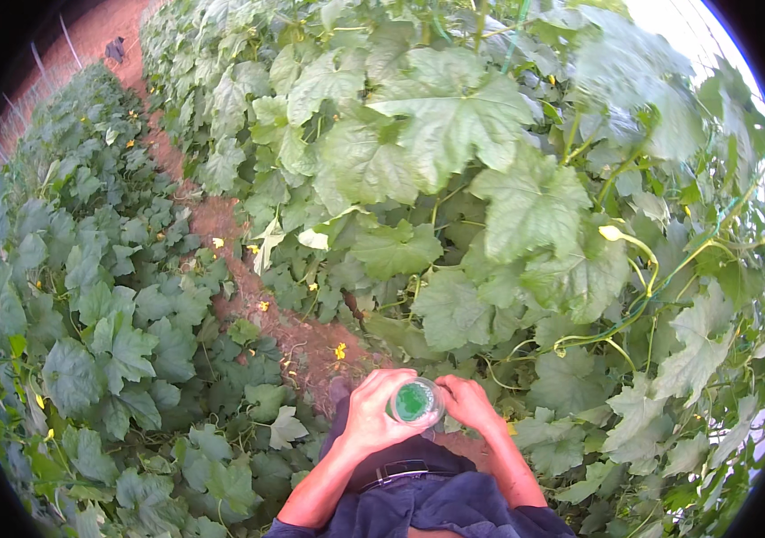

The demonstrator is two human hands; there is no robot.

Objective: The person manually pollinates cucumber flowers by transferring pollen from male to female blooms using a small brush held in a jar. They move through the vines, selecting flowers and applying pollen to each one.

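Observation:
My left hand [377, 411] is wrapped around a clear cup [431, 418] in front of my waist. Bright green contents [413, 401] show through the cup's round opening; froth or small bubbles appear along one side, and I cannot tell exactly what they are. On the cup's right side is my right hand [467, 402], its fingers curled and the fingertips close to the rim. Whether those fingers grip the cup or pinch something small is not clear. Large lobed vine leaves [453, 302] hang just beyond both hands.
A tall wall of vines rises ahead and to the right, with green twine [718, 218] and a yellow flower bud [611, 233] on a curling stem. Low vines [120, 350] cover the left. Between them runs a reddish soil path [221, 222], with fallen yellow flowers [340, 350].

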